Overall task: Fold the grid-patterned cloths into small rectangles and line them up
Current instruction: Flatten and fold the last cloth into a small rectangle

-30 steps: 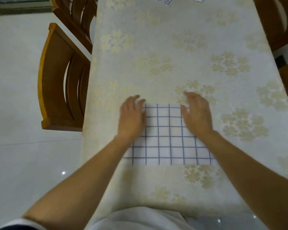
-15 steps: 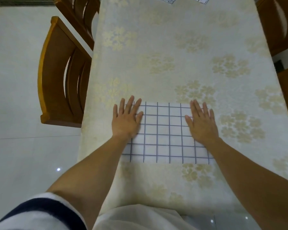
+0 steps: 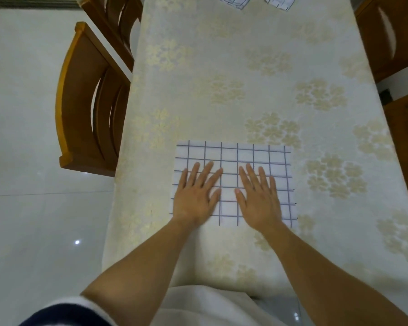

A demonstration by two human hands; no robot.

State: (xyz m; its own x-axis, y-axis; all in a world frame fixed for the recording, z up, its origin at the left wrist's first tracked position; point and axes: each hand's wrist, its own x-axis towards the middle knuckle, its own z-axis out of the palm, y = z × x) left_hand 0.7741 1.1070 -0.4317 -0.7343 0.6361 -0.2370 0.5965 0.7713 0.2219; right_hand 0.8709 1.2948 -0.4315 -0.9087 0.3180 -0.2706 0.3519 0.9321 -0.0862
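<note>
You've got a cream floral tablecloth covering the table, wooden chairs tucked in left, more chairs right, glossy white tile floor around.

My left hand and right hand cover much of the near half of the grid cloth. Two more cloths at the bench's far end are cut off by the top edge.
</note>
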